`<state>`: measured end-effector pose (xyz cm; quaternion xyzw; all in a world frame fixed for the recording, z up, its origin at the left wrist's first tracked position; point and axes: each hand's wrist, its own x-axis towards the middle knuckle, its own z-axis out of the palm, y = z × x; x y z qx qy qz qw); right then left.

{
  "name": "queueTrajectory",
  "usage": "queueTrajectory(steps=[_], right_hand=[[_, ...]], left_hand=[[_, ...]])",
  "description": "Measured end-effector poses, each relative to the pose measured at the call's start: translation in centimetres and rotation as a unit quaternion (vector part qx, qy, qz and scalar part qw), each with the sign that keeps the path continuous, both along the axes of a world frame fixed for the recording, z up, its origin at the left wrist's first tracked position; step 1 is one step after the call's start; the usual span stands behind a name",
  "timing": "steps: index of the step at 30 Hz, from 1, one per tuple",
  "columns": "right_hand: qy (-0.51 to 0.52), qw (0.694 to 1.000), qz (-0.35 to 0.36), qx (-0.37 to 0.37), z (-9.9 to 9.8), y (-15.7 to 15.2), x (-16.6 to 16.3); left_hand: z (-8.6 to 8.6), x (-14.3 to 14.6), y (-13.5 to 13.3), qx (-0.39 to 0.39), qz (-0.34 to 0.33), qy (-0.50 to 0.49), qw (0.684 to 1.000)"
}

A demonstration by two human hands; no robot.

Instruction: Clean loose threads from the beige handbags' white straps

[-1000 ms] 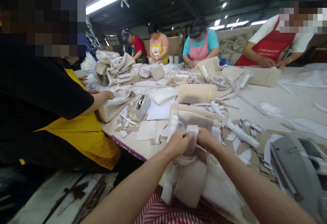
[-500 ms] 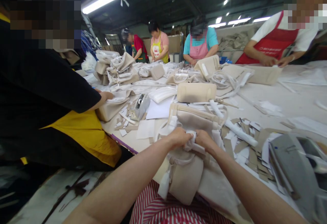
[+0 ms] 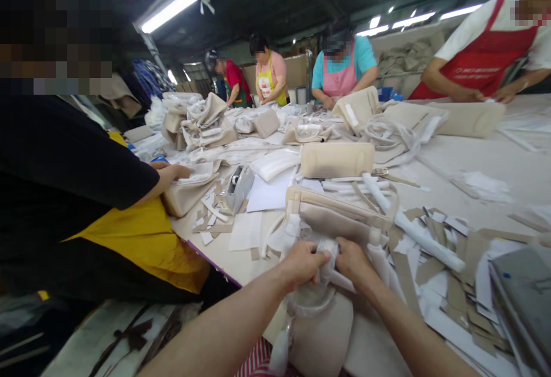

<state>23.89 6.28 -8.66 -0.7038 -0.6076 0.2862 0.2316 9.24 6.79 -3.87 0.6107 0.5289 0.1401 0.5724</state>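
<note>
A beige handbag lies in front of me at the table's near edge, its flap hanging toward me. My left hand is closed on a plastic-wrapped part at the middle of the bag, thumb on top. From the other side my right hand pinches the same wrapped part, fingers bent. What lies under the wrap cannot be made out. White wrapping also covers the strap fitting on the bag's left side. A loop of wrapped handle hangs just below my hands.
Cardboard and paper scraps lie to the right, with a grey box beyond them. A tape dispenser stands at left. Another beige bag lies ahead. A co-worker in a yellow apron stands close at left; several others work across the table.
My hands have come slightly lower and a little farther apart, still at the wrapped part. The view has shifted, so the far-right person appears farther right.
</note>
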Motion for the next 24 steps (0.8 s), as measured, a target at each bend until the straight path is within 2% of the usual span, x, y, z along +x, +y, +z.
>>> queueTrajectory(steps=[7,9,14,24], right_hand=[[0.032,0.999,-0.031,-0.019,0.2,-0.3,-0.1],[0.054,0.997,-0.042,-0.026,0.4,-0.4,-0.2],[0.086,0.994,-0.063,-0.001,0.3,-1.5,-0.4],[0.026,0.983,-0.138,0.121,-1.8,-3.8,-1.2]], left_hand=[[-0.8,0.2,0.2,-0.005,0.005,-0.026,1.000],[-1.2,0.0,-0.1,0.041,0.000,-0.029,0.999],[-2.3,-0.5,-1.4,0.212,-0.013,0.000,0.977],[-2.9,-1.7,-1.6,0.296,-0.129,-0.012,0.946]])
